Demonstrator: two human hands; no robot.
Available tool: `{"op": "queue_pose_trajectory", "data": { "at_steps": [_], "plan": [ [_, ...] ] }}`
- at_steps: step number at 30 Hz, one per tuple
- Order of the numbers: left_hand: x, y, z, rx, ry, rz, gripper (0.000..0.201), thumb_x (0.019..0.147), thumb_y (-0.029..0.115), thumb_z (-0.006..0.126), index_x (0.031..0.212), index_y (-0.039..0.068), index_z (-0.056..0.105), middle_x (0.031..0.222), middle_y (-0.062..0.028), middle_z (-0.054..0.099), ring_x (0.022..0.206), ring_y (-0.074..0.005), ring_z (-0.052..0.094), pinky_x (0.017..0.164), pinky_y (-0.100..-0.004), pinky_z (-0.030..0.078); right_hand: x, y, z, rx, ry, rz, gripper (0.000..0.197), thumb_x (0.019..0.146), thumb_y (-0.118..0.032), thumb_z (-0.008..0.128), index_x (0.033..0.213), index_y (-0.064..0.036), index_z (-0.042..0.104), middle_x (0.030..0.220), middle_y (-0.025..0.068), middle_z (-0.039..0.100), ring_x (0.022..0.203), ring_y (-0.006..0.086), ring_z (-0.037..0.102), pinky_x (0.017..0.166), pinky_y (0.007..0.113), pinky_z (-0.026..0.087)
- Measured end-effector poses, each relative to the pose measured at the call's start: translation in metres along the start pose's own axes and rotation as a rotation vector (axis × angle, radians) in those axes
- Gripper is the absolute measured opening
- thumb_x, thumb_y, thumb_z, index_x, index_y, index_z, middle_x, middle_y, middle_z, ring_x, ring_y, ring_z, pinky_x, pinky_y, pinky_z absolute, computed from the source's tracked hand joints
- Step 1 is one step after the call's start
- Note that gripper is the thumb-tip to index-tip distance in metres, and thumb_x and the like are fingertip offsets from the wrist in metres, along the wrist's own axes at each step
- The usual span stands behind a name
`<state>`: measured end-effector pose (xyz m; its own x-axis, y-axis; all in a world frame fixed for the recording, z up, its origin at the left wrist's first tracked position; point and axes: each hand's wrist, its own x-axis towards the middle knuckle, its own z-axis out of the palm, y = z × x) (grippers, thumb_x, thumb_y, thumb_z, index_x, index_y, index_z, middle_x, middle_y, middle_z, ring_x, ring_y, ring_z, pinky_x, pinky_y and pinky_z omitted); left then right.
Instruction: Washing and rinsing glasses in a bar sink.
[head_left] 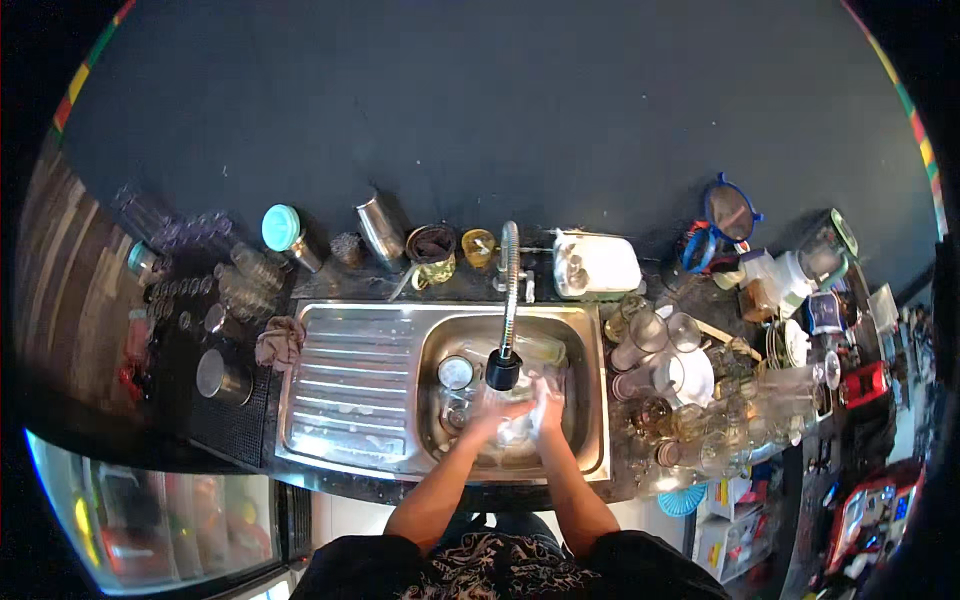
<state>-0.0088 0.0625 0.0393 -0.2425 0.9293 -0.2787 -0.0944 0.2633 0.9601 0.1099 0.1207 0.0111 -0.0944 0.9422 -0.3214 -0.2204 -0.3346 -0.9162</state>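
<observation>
In a steel sink point(596, 425), a person's left hand point(500, 412) and right hand point(549, 412) sit low by white suds point(514, 431) and glassware point(456, 372) inside, presumably so drips drain; blur leaves either grip untellable.

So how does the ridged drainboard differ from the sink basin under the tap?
The drainboard is shallow and ridged; the basin is deeper, with smooth walls. The drainboard bears pale patches, while the basin holds glassware, with the left hand and right hand in or over it. The drainboard lies left of the basin. Both are shiny metal.
</observation>
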Motion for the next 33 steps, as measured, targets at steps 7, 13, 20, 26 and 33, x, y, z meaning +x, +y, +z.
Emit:
{"op": "queue_pose_trajectory", "data": {
  "at_steps": [7, 13, 20, 26, 33],
  "plan": [
    [0.010, -0.006, -0.042, -0.217, 0.463, 0.035, 0.030, 0.078, 0.024, 0.066, 0.095, 0.000, 0.064, 0.079, -0.0048, 0.065, 0.072, -0.0180, 0.059, 0.069, -0.0289, 0.046, -0.021, 0.013, 0.034, 0.151, -0.411, 0.192, 0.015, 0.084, -0.004, 0.053, 0.097, -0.0023, 0.060, 0.075, 0.0083, 0.062, 0.056, 0.0176, 0.059, 0.046, 0.030, 0.047],
    [0.012, -0.005, -0.066, -0.677, 0.166, -0.209, 0.035, 0.086, 0.037, 0.052, 0.084, 0.004, 0.063, 0.064, -0.0078, 0.058, 0.051, -0.0220, 0.052, 0.056, -0.0387, 0.046, -0.023, -0.003, 0.050, 0.505, -0.644, 0.483, 0.026, 0.085, -0.025, 0.063, 0.103, -0.0075, 0.058, 0.077, 0.0105, 0.063, 0.060, 0.0230, 0.062, 0.047, 0.034, 0.049],
    [0.008, -0.026, -0.069, -0.869, -0.079, -0.240, 0.048, 0.084, 0.050, 0.052, 0.096, 0.004, 0.061, 0.076, -0.0095, 0.061, 0.067, -0.0257, 0.059, 0.069, -0.0439, 0.047, -0.007, -0.006, 0.067, 0.383, -0.537, 0.321, 0.024, 0.078, -0.026, 0.070, 0.095, -0.0117, 0.062, 0.073, 0.0058, 0.064, 0.060, 0.0218, 0.063, 0.047, 0.030, 0.048],
    [0.006, -0.031, -0.021, -0.218, 0.407, -0.063, 0.068, 0.075, 0.043, 0.071, 0.125, 0.000, 0.052, 0.106, -0.0072, 0.063, 0.102, -0.0209, 0.055, 0.089, -0.0341, 0.042, -0.017, -0.008, 0.071, -0.500, 0.309, -0.269, 0.037, 0.079, -0.036, 0.059, 0.069, 0.0003, 0.062, 0.056, 0.0151, 0.056, 0.051, 0.0196, 0.053, 0.054, 0.041, 0.044],
    [0.012, 0.025, 0.025, 0.633, 0.352, 0.685, 0.039, 0.069, 0.024, 0.078, 0.095, 0.003, 0.058, 0.091, -0.0114, 0.062, 0.081, -0.0230, 0.058, 0.075, -0.0361, 0.048, -0.013, -0.018, 0.001, -0.002, 0.181, 0.129, 0.030, 0.083, -0.030, 0.056, 0.066, -0.0048, 0.058, 0.052, 0.0027, 0.049, 0.044, 0.0150, 0.046, 0.042, 0.032, 0.035]
  ]
}}
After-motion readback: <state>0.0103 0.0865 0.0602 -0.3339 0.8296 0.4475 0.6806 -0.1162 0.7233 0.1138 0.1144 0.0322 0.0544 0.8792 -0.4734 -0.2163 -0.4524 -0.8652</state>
